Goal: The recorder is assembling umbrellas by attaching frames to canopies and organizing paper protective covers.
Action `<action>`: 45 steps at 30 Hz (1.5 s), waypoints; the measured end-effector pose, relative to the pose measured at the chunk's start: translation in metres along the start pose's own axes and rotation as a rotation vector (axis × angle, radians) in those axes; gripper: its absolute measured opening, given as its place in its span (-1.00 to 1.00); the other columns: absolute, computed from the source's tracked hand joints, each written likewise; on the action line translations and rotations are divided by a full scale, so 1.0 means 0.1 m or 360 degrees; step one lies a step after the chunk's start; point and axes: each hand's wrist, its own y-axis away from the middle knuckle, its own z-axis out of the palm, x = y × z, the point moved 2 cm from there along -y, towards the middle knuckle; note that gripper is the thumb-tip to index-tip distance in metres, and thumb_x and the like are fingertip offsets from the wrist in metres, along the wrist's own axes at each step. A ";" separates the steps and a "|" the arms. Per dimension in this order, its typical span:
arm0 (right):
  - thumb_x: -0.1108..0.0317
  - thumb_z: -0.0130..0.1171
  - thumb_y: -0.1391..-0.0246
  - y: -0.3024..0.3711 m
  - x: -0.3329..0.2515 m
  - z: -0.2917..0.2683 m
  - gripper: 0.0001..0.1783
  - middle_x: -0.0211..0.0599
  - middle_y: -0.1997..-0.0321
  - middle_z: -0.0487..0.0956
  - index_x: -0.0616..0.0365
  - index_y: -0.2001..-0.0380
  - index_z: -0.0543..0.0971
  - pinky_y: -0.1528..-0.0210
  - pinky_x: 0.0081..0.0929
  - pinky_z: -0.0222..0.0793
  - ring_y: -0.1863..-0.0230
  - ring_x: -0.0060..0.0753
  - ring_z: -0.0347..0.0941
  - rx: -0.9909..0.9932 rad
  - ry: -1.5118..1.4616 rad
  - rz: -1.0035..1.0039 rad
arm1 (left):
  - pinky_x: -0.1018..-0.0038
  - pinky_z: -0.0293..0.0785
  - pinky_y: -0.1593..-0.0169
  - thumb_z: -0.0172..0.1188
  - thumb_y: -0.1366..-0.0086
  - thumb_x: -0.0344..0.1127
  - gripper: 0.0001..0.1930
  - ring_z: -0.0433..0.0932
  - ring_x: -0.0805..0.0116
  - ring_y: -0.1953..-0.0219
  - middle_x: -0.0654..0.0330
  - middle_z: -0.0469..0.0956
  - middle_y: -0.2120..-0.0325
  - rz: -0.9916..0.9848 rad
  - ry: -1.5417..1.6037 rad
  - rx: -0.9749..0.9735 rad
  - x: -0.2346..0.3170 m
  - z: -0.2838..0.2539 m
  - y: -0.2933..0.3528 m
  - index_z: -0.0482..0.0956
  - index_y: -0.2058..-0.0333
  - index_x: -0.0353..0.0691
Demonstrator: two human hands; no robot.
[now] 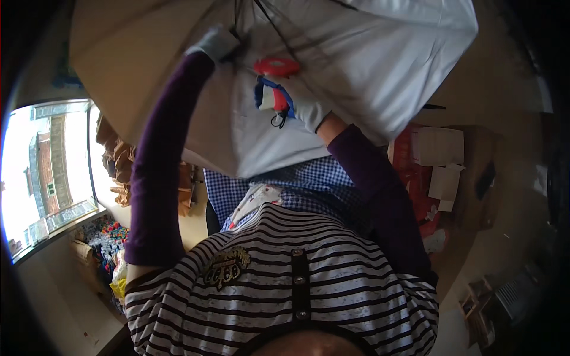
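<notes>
Head view. An opened umbrella canopy, silver-white on the face toward the camera, is occupying the area from 10 o'clock through 12 o'clock to 2 o'clock. Dark ribs are crossing it near 12 o'clock.

Left hand: positioned at 11 o'clock in a pale glove, it is overlapping the canopy beside a dark part. The fingers are blurring against that part; whether they are closing on it, and how far they are open, cannot be told.

Right hand: positioned just past 12 o'clock, also in a pale glove, it is gripping a blue, white and red piece with fingers curled in. A black cord loop is hanging from this piece toward 6 o'clock. A red disc is sitting on the 12 o'clock side of the right hand, in front of the canopy; its attachment cannot be told.

Purple sleeves are covering both forearms. A black-and-white striped shirt is filling the 6 o'clock sector. Blue-and-white gingham cloth is lying between the shirt and the canopy's lower edge.

Surroundings: a bright window is standing at 9 o'clock, with brown folded material just beside it. A multicoloured pile is lying at 8 o'clock. At 3 o'clock, white sheets are resting against red material, near a brown carton.
</notes>
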 end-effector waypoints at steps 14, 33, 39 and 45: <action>0.38 0.22 -0.04 0.23 -0.34 -0.09 -0.79 -0.42 0.40 0.56 0.23 0.25 0.52 0.41 -0.59 0.43 0.43 -0.62 0.49 0.0499 0.0878 -0.0948 | 0.24 0.46 0.01 0.11 -0.15 0.13 -0.43 0.57 0.04 0.11 -0.03 0.58 0.18 -0.0746 0.0400 0.0583 0.69 0.15 0.66 0.52 0.08 -0.27; 0.25 0.23 0.04 0.22 0.23 -0.17 -0.79 -0.54 0.62 0.45 0.17 0.49 0.52 0.60 -0.52 0.26 0.63 -0.69 0.35 0.0801 0.0944 -0.0836 | 0.49 0.47 0.63 0.17 -0.20 -0.25 -0.76 0.56 0.35 0.70 0.13 0.60 0.67 -0.0469 0.1240 -0.0054 0.62 0.46 -0.06 0.65 0.49 -0.31; 0.21 0.22 0.04 0.31 0.16 -0.15 -0.74 -0.53 0.67 0.42 0.20 0.52 0.51 0.61 -0.50 0.24 0.66 -0.64 0.34 0.0814 0.1183 -0.0702 | 0.47 0.46 0.62 0.14 -0.19 -0.22 -0.73 0.56 0.35 0.70 0.14 0.60 0.69 -0.0475 0.1098 -0.0145 0.63 0.39 -0.07 0.65 0.55 -0.29; 0.24 0.23 0.02 0.30 0.10 -0.18 -0.77 -0.48 0.55 0.49 0.20 0.42 0.53 0.52 -0.53 0.32 0.56 -0.63 0.41 0.0768 0.1189 -0.0724 | 0.49 0.47 0.60 0.15 -0.18 -0.26 -0.78 0.55 0.37 0.70 0.17 0.60 0.67 -0.0462 0.1050 -0.0159 0.60 0.47 -0.17 0.66 0.54 -0.24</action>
